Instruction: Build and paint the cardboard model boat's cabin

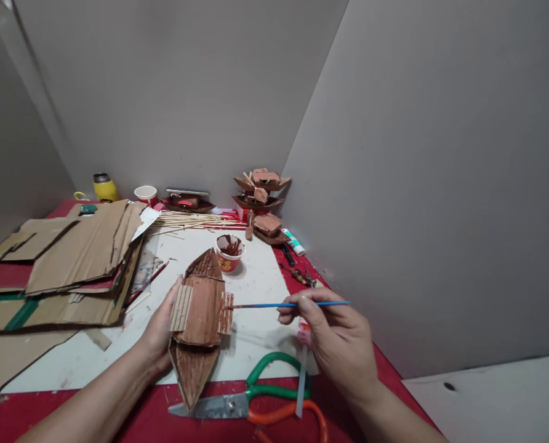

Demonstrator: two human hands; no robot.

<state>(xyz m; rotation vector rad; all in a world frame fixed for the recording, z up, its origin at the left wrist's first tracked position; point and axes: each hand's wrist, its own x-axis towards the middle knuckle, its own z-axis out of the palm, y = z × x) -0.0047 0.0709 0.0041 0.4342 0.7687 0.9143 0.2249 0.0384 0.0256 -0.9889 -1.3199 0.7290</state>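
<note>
My left hand (162, 332) grips a brown model boat (201, 307) from its left side, its fingers hidden behind the hull. The boat has pointed ends, a curved roof and a corrugated cardboard flap on each side. In my right hand (336, 338) a thin blue paintbrush (274, 305) is pinched between thumb and fingers. Its bristles touch the right cardboard flap (226, 312), which is streaked with brown paint. The left flap (181, 309) is bare cardboard. Just beyond the boat stands a paper cup (231, 253) smeared inside with brown paint.
Scissors (251, 403) with green and orange handles lie at the near edge. Cardboard sheets (80, 258) are piled on the left. Thin sticks (196, 221), several finished boats (265, 200), a white cup (146, 194) and a yellow flask (105, 188) stand at the back.
</note>
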